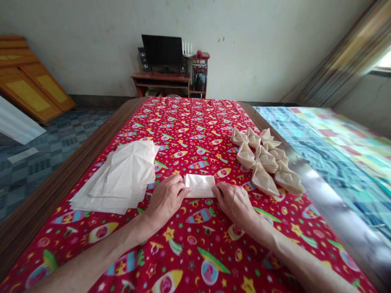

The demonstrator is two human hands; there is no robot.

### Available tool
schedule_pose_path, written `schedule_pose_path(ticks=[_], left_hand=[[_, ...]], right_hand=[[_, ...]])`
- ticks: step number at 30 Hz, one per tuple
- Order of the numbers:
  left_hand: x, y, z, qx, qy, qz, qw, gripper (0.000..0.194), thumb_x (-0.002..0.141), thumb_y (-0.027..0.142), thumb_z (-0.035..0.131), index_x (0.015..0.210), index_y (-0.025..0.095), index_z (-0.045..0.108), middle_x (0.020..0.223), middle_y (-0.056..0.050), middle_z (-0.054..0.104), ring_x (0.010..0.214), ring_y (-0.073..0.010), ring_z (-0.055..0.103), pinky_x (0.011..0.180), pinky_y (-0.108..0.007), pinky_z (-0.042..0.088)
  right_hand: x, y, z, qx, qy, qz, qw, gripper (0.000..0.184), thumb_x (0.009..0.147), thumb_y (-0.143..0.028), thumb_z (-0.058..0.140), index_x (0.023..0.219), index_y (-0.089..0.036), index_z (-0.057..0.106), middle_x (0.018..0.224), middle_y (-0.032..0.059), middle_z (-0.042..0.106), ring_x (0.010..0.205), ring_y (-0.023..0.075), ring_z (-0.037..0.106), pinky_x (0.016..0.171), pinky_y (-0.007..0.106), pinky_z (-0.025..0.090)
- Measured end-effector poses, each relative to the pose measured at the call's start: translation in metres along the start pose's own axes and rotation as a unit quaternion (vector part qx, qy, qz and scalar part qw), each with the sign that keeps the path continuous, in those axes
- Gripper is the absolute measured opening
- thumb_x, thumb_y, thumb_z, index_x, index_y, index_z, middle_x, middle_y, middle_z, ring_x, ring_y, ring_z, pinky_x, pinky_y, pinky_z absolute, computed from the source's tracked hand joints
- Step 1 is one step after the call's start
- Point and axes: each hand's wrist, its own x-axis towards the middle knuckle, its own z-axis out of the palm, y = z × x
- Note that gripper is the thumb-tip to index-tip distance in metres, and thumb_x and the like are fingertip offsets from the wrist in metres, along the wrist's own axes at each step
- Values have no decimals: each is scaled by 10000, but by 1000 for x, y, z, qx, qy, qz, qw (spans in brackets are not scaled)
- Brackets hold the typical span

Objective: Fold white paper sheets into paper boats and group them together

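Note:
A sheet of pale paper (200,186), folded into a small flat rectangle, lies on the red patterned cloth (195,126). My left hand (168,195) grips its left end, thumb on top and fingers curled. At the right end, my right hand (233,199) is closed on the paper in the same way, fingertips partly hidden. Left of my hands lies a loose stack of creased pale paper sheets (128,171). Several folded paper boats (265,158) stand grouped to the right, beyond my right hand.
Brown wooden edges (70,183) border the cloth. A bed with a checked blue cover (324,162) stands close on the right. At the far wall, a desk (161,77) holds a monitor (162,51), speakers and a red telephone (203,55). A wooden cabinet (33,81) is at far left.

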Motion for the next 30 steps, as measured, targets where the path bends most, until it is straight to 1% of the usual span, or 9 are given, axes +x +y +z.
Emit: schedule_pose_path(ticks=[5, 11, 13, 15, 17, 19, 22, 26, 30], left_hand=[[2, 2, 0, 13, 29, 3, 999, 249, 875, 243, 545, 644, 165, 596, 817, -37, 549, 793, -163, 547, 733, -301, 455], [-1, -4, 4, -6, 34, -14, 999, 206, 826, 248, 586, 653, 176, 499, 786, -33, 522, 774, -183, 533, 716, -332, 463], [-1, -6, 7, -15, 49, -23, 998, 110, 810, 249, 598, 797, 160, 535, 847, -59, 540, 830, -211, 548, 751, -361, 483], [-1, -6, 8, -12, 80, -23, 996, 277, 819, 249, 581, 1055, 116, 524, 1026, -119, 554, 985, -250, 543, 856, -400, 483], [-1, -4, 8, 6, 88, 7, 996, 430, 861, 222, 515, 1268, 112, 429, 1252, -153, 497, 1167, -267, 475, 979, -431, 433], [-2, 1, 5, 37, 50, 69, 996, 441, 891, 134, 414, 1332, 160, 411, 1393, -112, 431, 1290, -261, 382, 1070, -466, 348], [-4, 9, -1, 67, -11, 155, 986, 490, 858, 13, 320, 1291, 166, 492, 1415, -67, 448, 1358, -242, 312, 1134, -505, 237], [-7, 15, -5, 51, -41, 170, 983, 468, 864, 18, 307, 1244, 150, 546, 1359, -72, 516, 1341, -216, 359, 1141, -480, 251], [-8, 21, -2, 37, -70, 185, 979, 408, 916, 123, 368, 1307, 134, 485, 1380, -83, 493, 1339, -211, 363, 1125, -426, 309]], right_hand=[[13, -2, 3, -60, -119, -11, 991, 278, 932, -277, 387, 741, -187, 567, 505, 36, 596, 432, 161, 556, 444, 298, 209], [21, -4, -4, -65, -196, -7, 978, 249, 937, -257, 392, 786, -178, 574, 530, 42, 607, 456, 175, 585, 436, 307, 166], [22, -5, -6, -68, -212, -4, 975, 241, 937, -256, 398, 796, -176, 577, 543, 43, 615, 478, 175, 599, 442, 308, 157], [22, -5, -6, -72, -218, 2, 973, 242, 938, -262, 398, 797, -178, 576, 559, 45, 623, 506, 179, 612, 449, 308, 152], [22, -5, -6, -73, -222, 11, 972, 249, 941, -269, 391, 797, -182, 575, 570, 43, 628, 521, 184, 620, 453, 306, 147], [22, -6, -5, -73, -227, 16, 971, 254, 944, -275, 385, 802, -187, 575, 584, 41, 635, 527, 190, 624, 455, 304, 144], [23, -6, -6, -72, -237, 21, 969, 259, 948, -280, 379, 807, -191, 578, 607, 40, 645, 542, 194, 629, 457, 301, 147], [24, -7, -8, -70, -250, 28, 965, 258, 950, -274, 375, 823, -188, 583, 612, 43, 649, 538, 190, 623, 456, 299, 152], [23, -7, -9, -66, -250, 18, 966, 235, 941, -257, 389, 829, -187, 584, 608, 42, 645, 537, 187, 614, 461, 297, 152]])
